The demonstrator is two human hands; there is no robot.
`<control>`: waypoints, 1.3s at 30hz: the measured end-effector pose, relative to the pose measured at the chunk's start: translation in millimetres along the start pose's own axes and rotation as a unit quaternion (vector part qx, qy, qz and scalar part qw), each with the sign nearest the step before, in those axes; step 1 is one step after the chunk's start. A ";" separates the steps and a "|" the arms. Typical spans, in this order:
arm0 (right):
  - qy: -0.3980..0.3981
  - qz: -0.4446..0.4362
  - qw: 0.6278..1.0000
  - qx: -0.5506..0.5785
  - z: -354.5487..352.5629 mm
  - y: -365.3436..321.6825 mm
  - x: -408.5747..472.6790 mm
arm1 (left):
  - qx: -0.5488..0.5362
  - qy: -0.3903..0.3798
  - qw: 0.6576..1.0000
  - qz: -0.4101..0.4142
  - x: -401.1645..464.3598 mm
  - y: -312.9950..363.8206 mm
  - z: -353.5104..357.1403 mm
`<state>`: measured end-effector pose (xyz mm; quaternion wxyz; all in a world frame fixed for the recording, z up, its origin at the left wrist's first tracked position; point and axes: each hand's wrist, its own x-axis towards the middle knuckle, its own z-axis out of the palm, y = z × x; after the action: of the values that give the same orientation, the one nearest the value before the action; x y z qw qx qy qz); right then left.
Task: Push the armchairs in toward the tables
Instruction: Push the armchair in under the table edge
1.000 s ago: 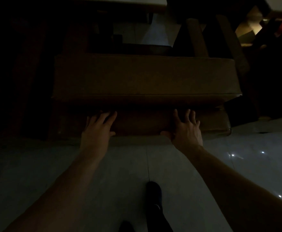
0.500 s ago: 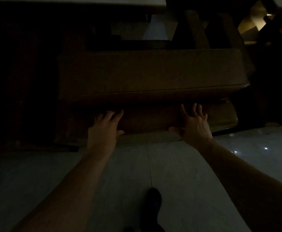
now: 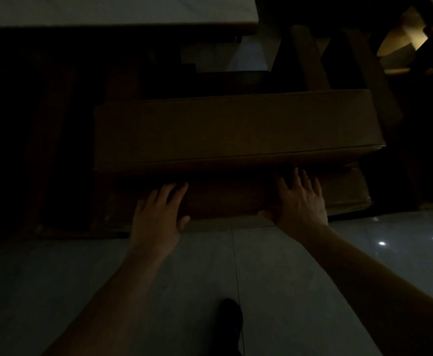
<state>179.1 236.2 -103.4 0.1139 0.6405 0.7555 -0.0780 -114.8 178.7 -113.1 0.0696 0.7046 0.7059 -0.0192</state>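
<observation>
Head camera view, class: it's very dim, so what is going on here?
A person is leaning over the back of a brown armchair, seen from above. The left hand and right hand lie flat against its back panel, fingers straight and spread, as if pushing it toward the pale-topped table beyond. One dark shoe stands on the glossy tiled floor. How close the chair is to the table is too dark to tell.

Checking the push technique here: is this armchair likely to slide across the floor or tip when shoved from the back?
The armchair looks broad, boxy and low, so it probably slides rather than tips. The floor is glossy tile, likely low friction. Left hand and right hand press flat and low, which probably helps.
</observation>
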 end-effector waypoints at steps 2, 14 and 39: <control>0.004 -0.032 0.999 0.023 6.8 -3.4 -4.3 | -0.003 0.026 0.999 -0.024 -2.0 -2.5 2.3; 0.007 -0.017 0.998 0.066 23.3 -103.6 -2.7 | -0.018 0.033 0.998 -0.058 -11.3 -41.7 17.7; 0.009 -0.003 1.000 -0.005 33.1 -132.7 -43.4 | -0.053 0.060 0.996 -0.049 -47.9 -73.1 34.2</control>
<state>57.4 164.0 -127.2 0.1096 0.6385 0.7587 -0.0689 -185.4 126.4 -146.1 0.0637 0.6646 0.7423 0.0572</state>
